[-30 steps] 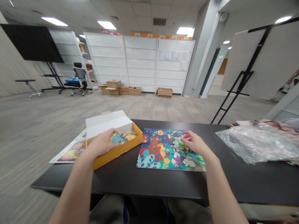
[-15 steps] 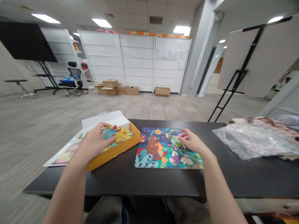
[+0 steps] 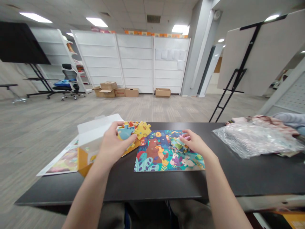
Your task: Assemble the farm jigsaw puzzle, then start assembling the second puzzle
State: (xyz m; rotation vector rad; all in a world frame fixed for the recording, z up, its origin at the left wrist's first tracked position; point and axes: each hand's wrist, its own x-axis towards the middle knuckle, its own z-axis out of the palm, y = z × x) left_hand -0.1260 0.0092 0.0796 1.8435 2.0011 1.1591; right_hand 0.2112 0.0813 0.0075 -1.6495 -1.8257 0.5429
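A cluster of jigsaw puzzle pieces (image 3: 126, 131), blue, yellow and red, is gripped between the thumb and fingers of my left hand (image 3: 114, 141). It is above the right end of an open yellow box (image 3: 82, 159), whose middle is partly hidden by my hand and forearm. My right hand (image 3: 195, 142) has its fingers closed around the edge of a small heap of green and purple puzzle pieces (image 3: 177, 144). That heap lies on a flat picture board (image 3: 154, 151) showing a bear and rabbits in a forest.
A printed picture sheet (image 3: 64, 162) lies under the box, with a white flap (image 3: 96, 125) behind. Clear plastic packaging (image 3: 250, 140) and folded cloth (image 3: 286, 122) are at the right on the black table (image 3: 152, 187). Cardboard boxes (image 3: 108, 89) stand on the floor beyond.
My left hand has lifted puzzle pieces out of the yellow box and moved right with them, toward the picture board. My right hand stays at the heap. The view has shifted slightly right.
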